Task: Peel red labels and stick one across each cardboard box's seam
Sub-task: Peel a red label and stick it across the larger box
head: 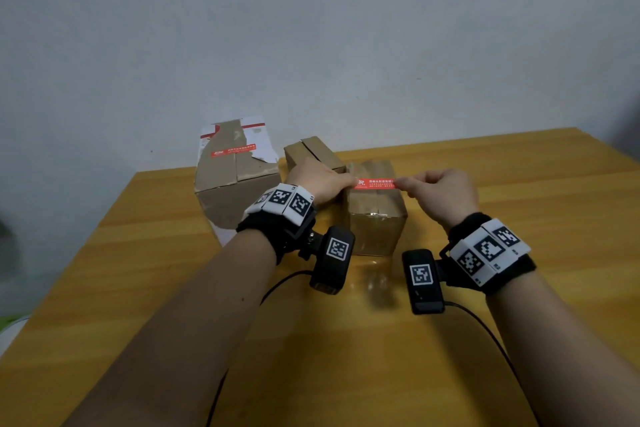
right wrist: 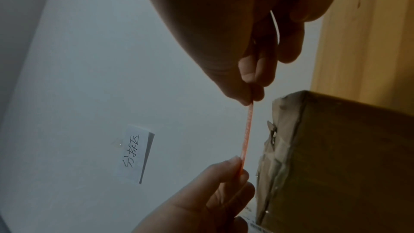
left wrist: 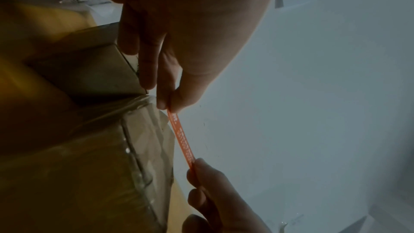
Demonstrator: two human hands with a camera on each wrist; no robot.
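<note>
The red label (head: 375,183) is stretched flat between both hands, held just above the top of the near cardboard box (head: 375,215) and running across its taped seam; the wrist views show a gap, so it is not stuck down. The left hand (head: 320,180) pinches one end between thumb and fingertip, the other fingers curled down beside the box. The right hand (head: 441,192) pinches the other end the same way, thumb and forefinger clamped on the strip, the rest of the fingers tucked in. Behind the near box, on its left, sits a smaller brown box (head: 313,154) with its seam bare. Farther left of the near box stands the big torn box (head: 235,180), a red label (head: 232,150) already lying across its seam. All three rest on the wooden table (head: 346,340), against a pale wall (head: 311,28).
</note>
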